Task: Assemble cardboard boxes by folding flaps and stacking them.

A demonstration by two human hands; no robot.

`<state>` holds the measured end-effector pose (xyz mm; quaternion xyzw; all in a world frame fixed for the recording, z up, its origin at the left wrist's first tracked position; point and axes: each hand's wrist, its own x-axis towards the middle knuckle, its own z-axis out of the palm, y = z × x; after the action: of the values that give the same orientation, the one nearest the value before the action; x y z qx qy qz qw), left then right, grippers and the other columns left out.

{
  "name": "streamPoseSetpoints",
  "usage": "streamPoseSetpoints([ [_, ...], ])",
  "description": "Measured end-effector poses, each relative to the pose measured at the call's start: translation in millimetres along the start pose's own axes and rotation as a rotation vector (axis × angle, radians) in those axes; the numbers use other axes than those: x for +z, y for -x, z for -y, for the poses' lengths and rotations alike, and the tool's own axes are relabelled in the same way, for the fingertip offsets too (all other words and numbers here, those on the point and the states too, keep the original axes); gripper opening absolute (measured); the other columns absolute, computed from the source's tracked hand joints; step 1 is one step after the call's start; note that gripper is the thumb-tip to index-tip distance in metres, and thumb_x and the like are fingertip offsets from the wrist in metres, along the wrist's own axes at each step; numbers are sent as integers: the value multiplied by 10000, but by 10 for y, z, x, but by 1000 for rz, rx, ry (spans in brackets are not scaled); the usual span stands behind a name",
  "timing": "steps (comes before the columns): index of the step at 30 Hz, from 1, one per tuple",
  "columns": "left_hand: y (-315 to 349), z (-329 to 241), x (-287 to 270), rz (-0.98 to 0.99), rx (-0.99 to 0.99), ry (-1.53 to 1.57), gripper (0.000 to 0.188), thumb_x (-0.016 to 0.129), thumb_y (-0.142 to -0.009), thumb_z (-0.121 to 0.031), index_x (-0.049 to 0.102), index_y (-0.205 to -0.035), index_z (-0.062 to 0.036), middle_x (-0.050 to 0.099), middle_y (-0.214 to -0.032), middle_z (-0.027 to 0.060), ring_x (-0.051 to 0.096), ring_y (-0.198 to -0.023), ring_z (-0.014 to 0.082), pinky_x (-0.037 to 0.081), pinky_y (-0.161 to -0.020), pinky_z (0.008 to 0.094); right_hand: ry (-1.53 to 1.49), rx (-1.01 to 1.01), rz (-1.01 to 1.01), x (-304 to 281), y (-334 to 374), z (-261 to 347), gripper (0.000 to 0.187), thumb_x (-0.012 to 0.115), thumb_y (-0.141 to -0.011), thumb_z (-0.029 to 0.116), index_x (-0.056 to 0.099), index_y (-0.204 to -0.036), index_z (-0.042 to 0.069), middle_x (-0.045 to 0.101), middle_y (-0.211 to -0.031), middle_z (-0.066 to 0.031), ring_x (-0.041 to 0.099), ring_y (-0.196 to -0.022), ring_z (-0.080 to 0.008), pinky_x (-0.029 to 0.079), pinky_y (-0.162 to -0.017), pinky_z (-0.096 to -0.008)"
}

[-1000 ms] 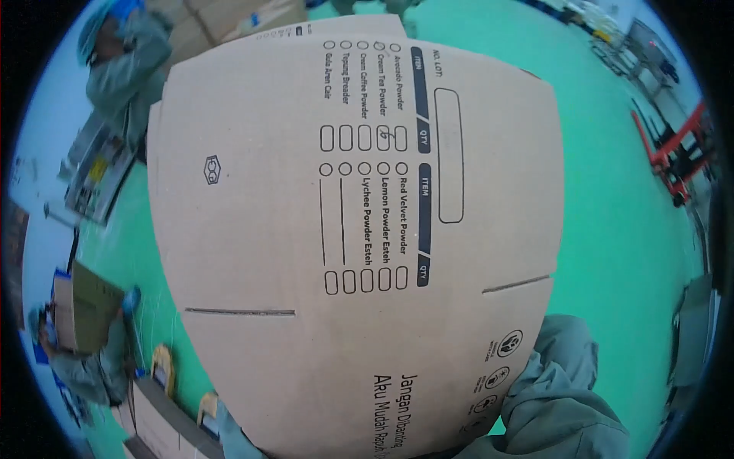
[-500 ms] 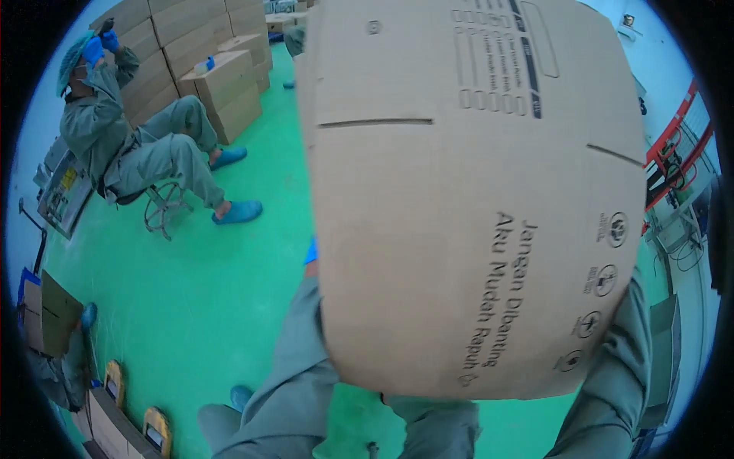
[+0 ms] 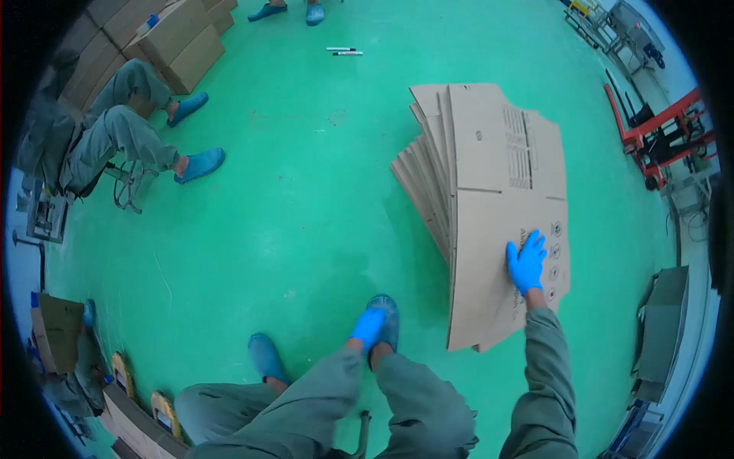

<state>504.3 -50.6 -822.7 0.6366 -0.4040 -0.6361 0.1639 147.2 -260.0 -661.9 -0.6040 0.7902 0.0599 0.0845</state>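
Observation:
A fanned stack of flattened cardboard cartons (image 3: 489, 268) lies on the green floor, right of centre. On the top carton, which has dark printing and cut slots, rests my right hand (image 3: 527, 262) in a blue glove. Its fingers are spread and it grips nothing. My left hand (image 3: 368, 327), also gloved in blue, hangs low beside my left-side knee and in front of one blue clog (image 3: 387, 312). The fingers of that hand do not show clearly. No object is visible in it.
Two markers (image 3: 344, 51) lie on the floor ahead. At left, a person (image 3: 126, 138) sits on a stool near stacked cartons (image 3: 172, 46). A red lifting truck (image 3: 661, 130) stands at the right. Another person with a carton (image 3: 57, 333) is at lower left.
The large carton held up close before me is now down on the floor stack. My right hand now lies flat on top, and my left hand is away from it. The view has tilted downward.

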Motion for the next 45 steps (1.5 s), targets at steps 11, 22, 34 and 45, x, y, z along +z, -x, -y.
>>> streamPoseSetpoints([
  [11, 2464, -315, -1197, 1215, -287, -530, 853, 642, -711, -596, 483, -1329, -30, 502, -1339, 180, 465, -1243, 324, 345, -1051, 410, -78, -139, -117, -229, 567, 1607, 1090, 667, -678, 632, 132, -1507, 168, 58, -1548, -206, 45, -1409, -451, 112, -1022, -703],
  [22, 2250, -159, -790, 1037, -166, -392, 550, 628, -735, -511, 682, -1020, -43, 676, -1022, 184, 636, -925, 375, 469, -831, 440, 98, -119, -51, -383, 401, 1534, 1140, 692, -646, 589, 105, -1506, 123, 57, -1545, -215, 43, -1411, -442, 91, -1027, -689],
  [34, 2032, -768, -897, 687, -78, -368, 510, 651, -696, -441, 693, -994, -29, 668, -988, 213, 639, -901, 375, 491, -800, 447, 122, -127, -59, -332, 465, 1586, 1135, 707, -607, 551, 144, -1501, 139, 72, -1558, -169, 59, -1423, -400, 97, -1073, -623],
  [45, 1256, -169, -477, 183, 191, -864, 293, 602, -721, -305, 723, -850, -71, 679, -937, 193, 657, -845, 385, 501, -730, 479, 22, -230, 2, -322, 735, 1918, 1108, 649, -666, 660, 124, -1505, 161, 68, -1553, -181, 64, -1417, -426, 162, -1035, -679],
])
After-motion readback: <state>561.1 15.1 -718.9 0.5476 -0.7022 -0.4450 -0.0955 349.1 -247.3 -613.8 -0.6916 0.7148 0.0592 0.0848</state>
